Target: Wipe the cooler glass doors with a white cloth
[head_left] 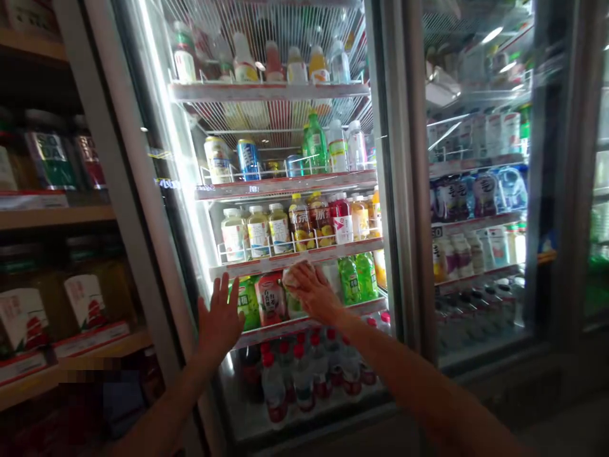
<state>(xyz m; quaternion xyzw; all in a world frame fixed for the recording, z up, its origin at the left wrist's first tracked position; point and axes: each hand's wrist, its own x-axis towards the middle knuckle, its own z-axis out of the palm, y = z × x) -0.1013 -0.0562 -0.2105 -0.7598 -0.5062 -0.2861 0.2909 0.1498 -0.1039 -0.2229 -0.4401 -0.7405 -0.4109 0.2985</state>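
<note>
In the head view, a lit drinks fridge stands in front of me behind a glass door (295,381). My right hand (316,295) presses a crumpled white cloth (291,275), apparently against the glass, at the height of a lower shelf. My left hand (219,324) is raised to the left with its fingers spread, holding nothing; whether it touches the glass I cannot tell. Between and beside the hands show a red drink pack (271,299) and green bottles (356,279) on that shelf. Part of the shelf is hidden by my right hand.
Bottles (297,225) and cans (247,160) fill the shelves above, and red-capped bottles (302,377) stand at the bottom. A metal door frame (413,190) separates a second fridge on the right. Wooden shelves (61,216) with jars are on the left.
</note>
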